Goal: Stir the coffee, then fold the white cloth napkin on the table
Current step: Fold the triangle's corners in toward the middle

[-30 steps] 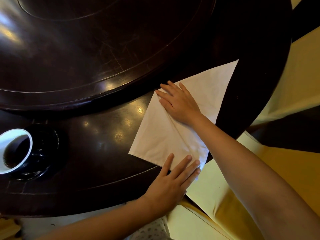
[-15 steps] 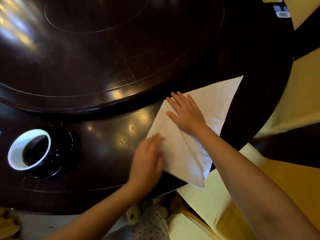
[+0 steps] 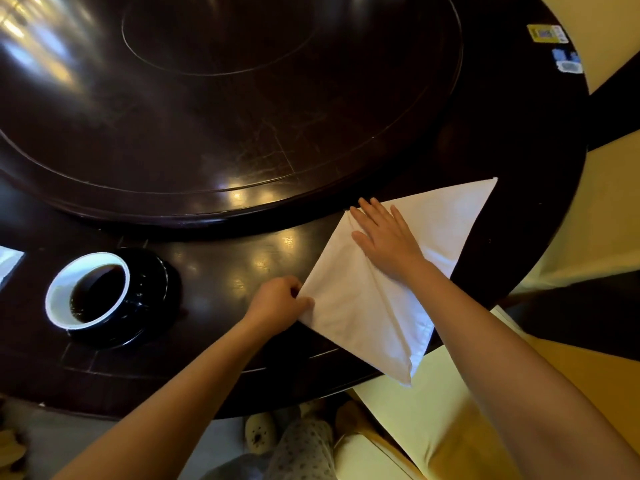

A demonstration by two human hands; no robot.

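A white cloth napkin [image 3: 363, 299] lies folded into a pointed shape on the dark round table [image 3: 207, 278], its near tip hanging past the table edge. My right hand [image 3: 384, 237] presses flat on the napkin's upper part, fingers spread. My left hand [image 3: 277, 303] pinches the napkin's left corner between thumb and fingers. A black cup with a white inside [image 3: 88, 289], holding dark coffee, stands on a black saucer [image 3: 152, 306] at the left, apart from both hands.
A raised dark turntable [image 3: 225, 98] fills the table's middle, its rim just beyond the napkin. Small cards or stickers [image 3: 550, 39] sit at the far right edge. Yellow chair covers [image 3: 450, 410] stand at the right, and my knees show below the table edge.
My left hand left the napkin's near tip, slid up along its left side and closed on the left corner. My right hand stayed pressed on the napkin.
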